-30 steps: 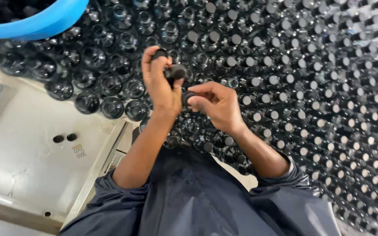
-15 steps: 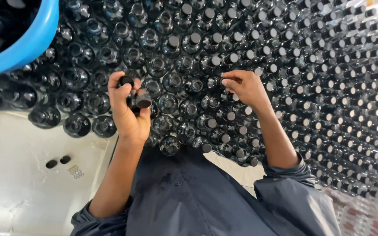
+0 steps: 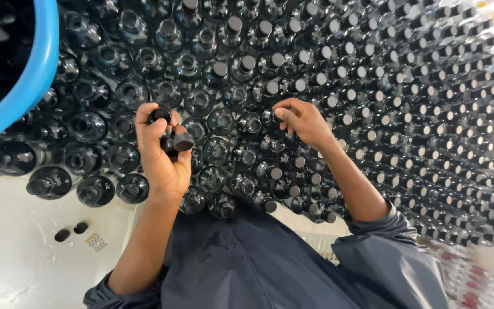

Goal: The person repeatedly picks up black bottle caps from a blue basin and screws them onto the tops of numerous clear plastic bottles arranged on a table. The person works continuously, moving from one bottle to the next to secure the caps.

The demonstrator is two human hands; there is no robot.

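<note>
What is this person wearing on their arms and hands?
Nothing on either hand: left hand and right hand are bare, no gloves, rings or watch visible. Dark blue-grey sleeves are pushed up near the elbows, forearms uncovered, matching the garment.

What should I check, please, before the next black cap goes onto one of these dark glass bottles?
1. Spare small black caps held in left hand: ok.
2. Right hand fingertips on the dark glass bottles: ok.
3. Cap seated under the right fingers: cannot tell, hidden.
4. Uncapped bottles near the left hand: ok, open necks show.
5. Two loose caps on the white table, away from both hands: not ok.
6. Blue plastic tub apart from both hands: ok.
</note>
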